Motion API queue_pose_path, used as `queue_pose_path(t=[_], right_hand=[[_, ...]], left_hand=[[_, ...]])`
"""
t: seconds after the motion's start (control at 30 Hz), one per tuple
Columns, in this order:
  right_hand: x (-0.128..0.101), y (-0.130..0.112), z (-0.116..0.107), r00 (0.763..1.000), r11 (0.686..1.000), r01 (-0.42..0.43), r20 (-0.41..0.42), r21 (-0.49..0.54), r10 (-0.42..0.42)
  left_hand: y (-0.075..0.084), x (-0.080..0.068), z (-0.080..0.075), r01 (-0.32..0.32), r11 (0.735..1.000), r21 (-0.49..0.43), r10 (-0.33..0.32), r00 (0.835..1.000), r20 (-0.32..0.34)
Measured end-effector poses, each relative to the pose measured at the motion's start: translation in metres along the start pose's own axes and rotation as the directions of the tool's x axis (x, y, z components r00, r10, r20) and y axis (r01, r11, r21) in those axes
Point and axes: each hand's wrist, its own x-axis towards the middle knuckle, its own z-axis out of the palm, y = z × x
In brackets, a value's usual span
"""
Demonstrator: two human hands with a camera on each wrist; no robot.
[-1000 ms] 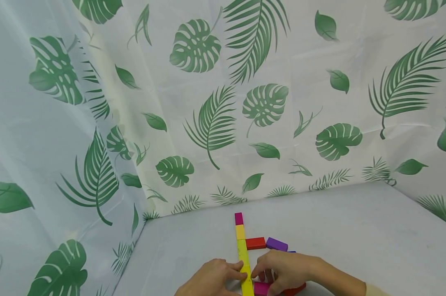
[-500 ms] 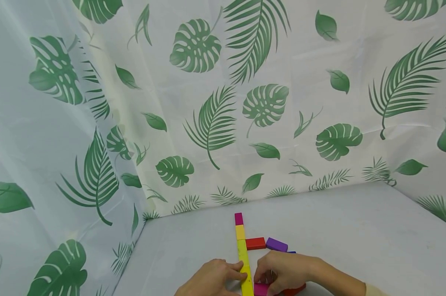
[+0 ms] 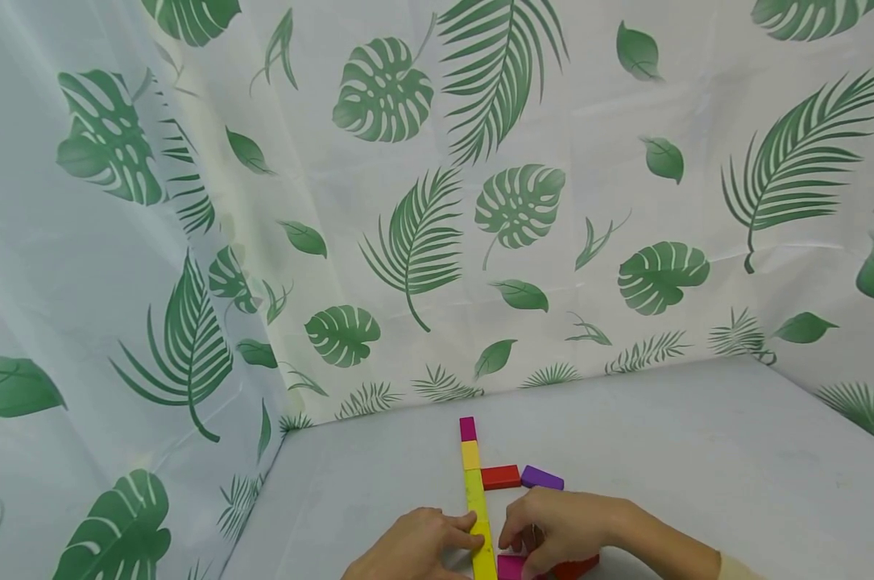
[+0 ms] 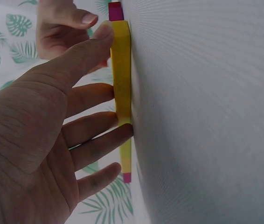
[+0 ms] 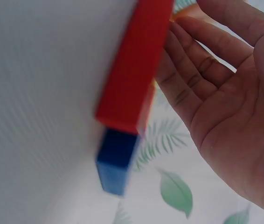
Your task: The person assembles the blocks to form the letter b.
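Observation:
A straight row of blocks runs away from me, with a yellow block (image 3: pixel 483 552) nearest and a magenta block (image 3: pixel 468 428) at the far end. My left hand (image 3: pixel 418 544) rests against the row's left side, its fingertips touching the yellow blocks and its thumb at the near end in the left wrist view. To the right of the row, my right hand (image 3: pixel 556 528) bends over a second magenta block (image 3: pixel 509 567) and a red block (image 3: pixel 577 569). In the right wrist view its fingers extend loosely behind the red block, where contact is unclear.
Another red block (image 3: pixel 501 477) meets the row's right side, with a purple block (image 3: pixel 542 478) slanting beside it. A blue block (image 5: pixel 116 161) shows at the red block's end in the right wrist view. Leaf-printed curtains (image 3: pixel 538 322) border the grey tabletop (image 3: pixel 661 451).
The right hand's fingertips have shifted slightly right, away from the yellow row. A blue corner seen past that hand earlier is now hidden. The left hand stays put.

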Motion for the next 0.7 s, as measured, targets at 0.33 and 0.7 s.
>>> queue_pose_path(t=[0.33, 0.7], right_hand=[[-0.024, -0.001, -0.028, 0.986, 0.987, -0.162, -0.045, 0.005, 0.162], [-0.021, -0.003, -0.020, 0.939, 0.941, -0.331, 0.072, -0.067, 0.335]], left_hand=[[0.003, -0.001, 0.000, 0.063, 0.998, -0.002, -0.063, 0.998, 0.008], [0.002, -0.001, 0.000, 0.060, 0.997, -0.038, -0.060, 0.998, 0.020]])
